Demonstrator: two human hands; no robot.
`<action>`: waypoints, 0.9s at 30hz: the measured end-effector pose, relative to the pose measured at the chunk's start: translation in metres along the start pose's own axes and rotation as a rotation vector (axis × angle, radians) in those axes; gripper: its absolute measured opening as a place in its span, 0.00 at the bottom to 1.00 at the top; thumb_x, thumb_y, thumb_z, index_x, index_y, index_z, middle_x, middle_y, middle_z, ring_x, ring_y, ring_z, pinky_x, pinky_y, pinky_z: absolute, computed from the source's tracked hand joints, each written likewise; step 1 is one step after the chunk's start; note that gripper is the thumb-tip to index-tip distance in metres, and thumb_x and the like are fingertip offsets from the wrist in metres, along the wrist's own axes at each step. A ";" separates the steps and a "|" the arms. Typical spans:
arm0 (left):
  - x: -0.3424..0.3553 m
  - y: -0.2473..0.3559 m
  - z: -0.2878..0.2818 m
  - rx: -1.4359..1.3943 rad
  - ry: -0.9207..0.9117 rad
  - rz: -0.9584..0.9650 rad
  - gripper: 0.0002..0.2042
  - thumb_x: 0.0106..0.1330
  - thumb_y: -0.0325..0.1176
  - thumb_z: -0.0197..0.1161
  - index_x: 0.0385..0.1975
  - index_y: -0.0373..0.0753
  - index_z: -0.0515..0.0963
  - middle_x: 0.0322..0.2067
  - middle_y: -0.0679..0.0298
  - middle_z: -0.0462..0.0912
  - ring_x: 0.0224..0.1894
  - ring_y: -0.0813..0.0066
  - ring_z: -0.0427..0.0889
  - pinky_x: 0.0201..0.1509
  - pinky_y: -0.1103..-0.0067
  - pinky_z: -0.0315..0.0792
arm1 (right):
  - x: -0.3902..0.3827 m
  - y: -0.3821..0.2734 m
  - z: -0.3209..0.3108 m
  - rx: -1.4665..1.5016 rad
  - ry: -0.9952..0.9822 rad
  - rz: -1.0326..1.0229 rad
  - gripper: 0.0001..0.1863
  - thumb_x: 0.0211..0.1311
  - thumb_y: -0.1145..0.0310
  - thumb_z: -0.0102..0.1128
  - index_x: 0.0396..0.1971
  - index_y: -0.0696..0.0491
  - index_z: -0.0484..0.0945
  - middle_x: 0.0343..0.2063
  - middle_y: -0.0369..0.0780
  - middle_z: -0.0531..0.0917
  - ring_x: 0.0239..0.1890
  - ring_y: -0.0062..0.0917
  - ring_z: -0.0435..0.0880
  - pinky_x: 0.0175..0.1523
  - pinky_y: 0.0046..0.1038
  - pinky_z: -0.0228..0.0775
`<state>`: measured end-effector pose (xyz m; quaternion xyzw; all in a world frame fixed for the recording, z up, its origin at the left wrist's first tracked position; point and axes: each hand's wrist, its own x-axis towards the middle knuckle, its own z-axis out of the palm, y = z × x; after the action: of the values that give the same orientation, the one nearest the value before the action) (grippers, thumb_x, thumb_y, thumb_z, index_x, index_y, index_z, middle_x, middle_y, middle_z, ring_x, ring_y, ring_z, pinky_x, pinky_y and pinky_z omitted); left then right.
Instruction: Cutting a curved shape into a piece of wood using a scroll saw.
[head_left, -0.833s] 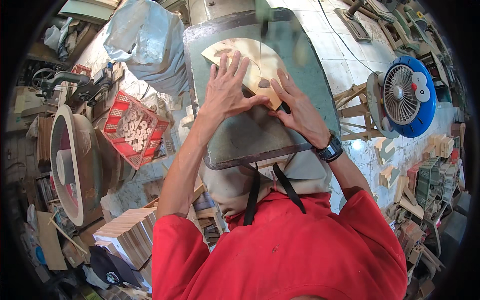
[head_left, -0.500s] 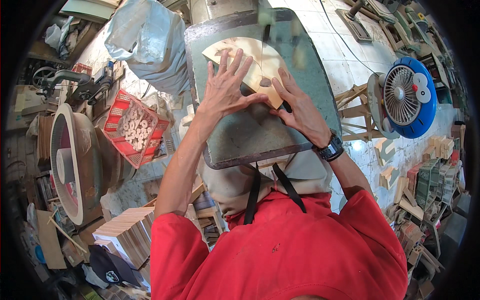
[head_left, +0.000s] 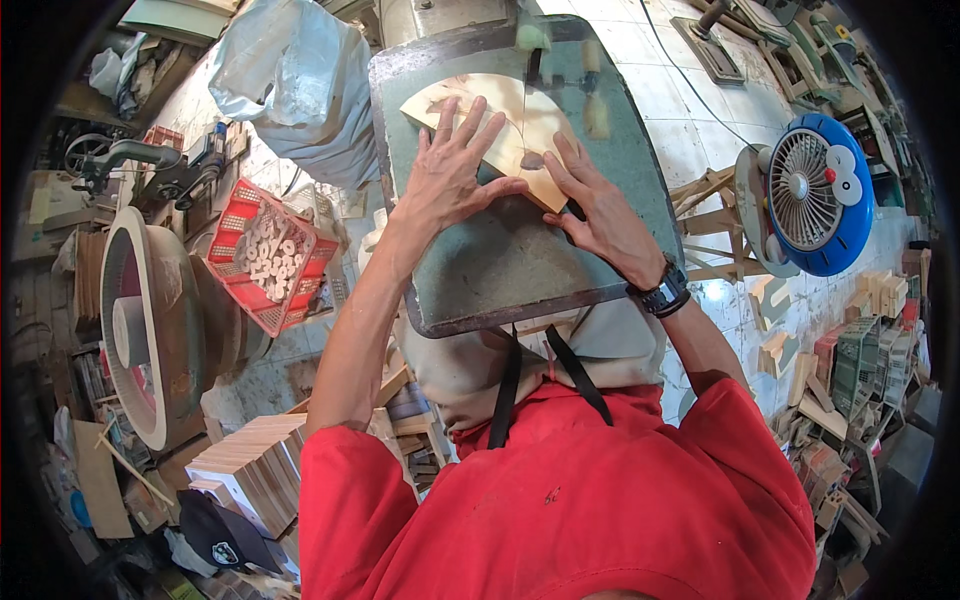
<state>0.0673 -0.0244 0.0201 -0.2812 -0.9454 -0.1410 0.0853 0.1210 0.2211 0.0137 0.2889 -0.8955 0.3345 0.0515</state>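
Note:
A pale, fan-shaped piece of wood [head_left: 545, 115] lies flat on the dark green metal machine table [head_left: 540, 265]. A thin dark line, seemingly a saw blade, meets its far part, and a dark knot shows near its right corner. My left hand [head_left: 450, 180] rests on its left part, fingers spread flat and thumb reaching along the near edge. The right corner of the wood sits between the fingers and thumb of my right hand [head_left: 605, 215]; a black watch [head_left: 662, 294] circles that wrist. Blurred machine parts [head_left: 595, 95] hang over the far right of the table.
Left of the table are a large translucent plastic bag [head_left: 290, 85] and a red crate [head_left: 228, 225] of small wooden pieces. A large round wheel-like housing [head_left: 150, 330] stands beyond. Stacked boards [head_left: 255, 470] sit lower left, and a blue fan [head_left: 820, 195] stands right.
The wood has shifted and turned slightly, its left tip a little further left. My left thumb has moved slightly left and away from me. Both hands remain on the wood.

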 end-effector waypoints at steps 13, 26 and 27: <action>-0.001 0.003 0.000 0.012 0.022 -0.030 0.44 0.59 0.66 0.65 0.70 0.43 0.66 0.74 0.53 0.59 0.76 0.43 0.52 0.70 0.47 0.60 | 0.003 0.004 -0.005 0.014 -0.019 -0.050 0.45 0.48 0.81 0.65 0.71 0.56 0.61 0.75 0.50 0.54 0.73 0.59 0.56 0.76 0.44 0.57; 0.001 0.001 0.003 -0.009 0.019 -0.045 0.45 0.59 0.69 0.62 0.71 0.45 0.65 0.74 0.52 0.58 0.76 0.41 0.52 0.69 0.39 0.56 | 0.007 0.001 -0.006 0.048 -0.005 -0.051 0.42 0.49 0.81 0.64 0.70 0.57 0.63 0.74 0.52 0.55 0.73 0.58 0.57 0.77 0.44 0.54; 0.001 0.000 0.005 -0.015 0.028 -0.044 0.46 0.57 0.72 0.61 0.71 0.45 0.65 0.74 0.51 0.59 0.76 0.39 0.51 0.67 0.33 0.55 | 0.007 0.001 -0.005 0.048 -0.005 -0.052 0.42 0.49 0.81 0.64 0.70 0.57 0.63 0.74 0.52 0.55 0.73 0.58 0.57 0.77 0.44 0.54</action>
<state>0.0663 -0.0222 0.0153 -0.2588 -0.9490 -0.1539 0.0934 0.1145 0.2219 0.0193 0.3140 -0.8795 0.3539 0.0508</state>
